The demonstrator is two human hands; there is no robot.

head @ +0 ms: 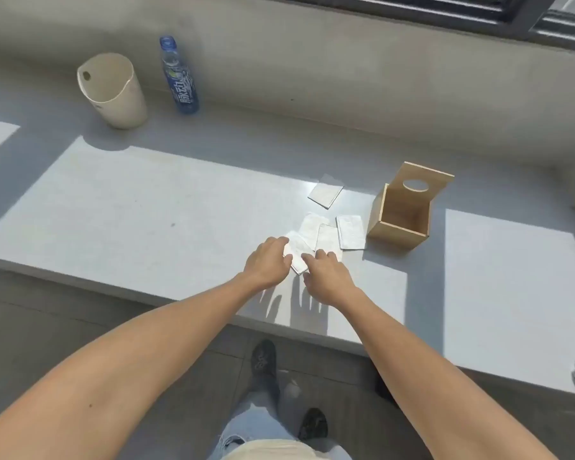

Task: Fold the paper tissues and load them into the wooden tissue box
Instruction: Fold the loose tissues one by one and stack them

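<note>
Evidently both hands, left (269, 260) and right (326, 272), pressed spread fingers on the nearest tissue (296, 255); creasing it squarely would suit the box (399, 218).

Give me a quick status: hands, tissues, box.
Left hand and right hand both down on the nearest folded tissue, grip unclear. Four more tissues loose beside it. Wooden tissue box open, looks empty. Nothing blocking.

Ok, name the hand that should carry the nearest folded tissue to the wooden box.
Right hand, probably: it rests beside the nearest tissue on the wooden box's side, while the left hand is farther from it.
</note>
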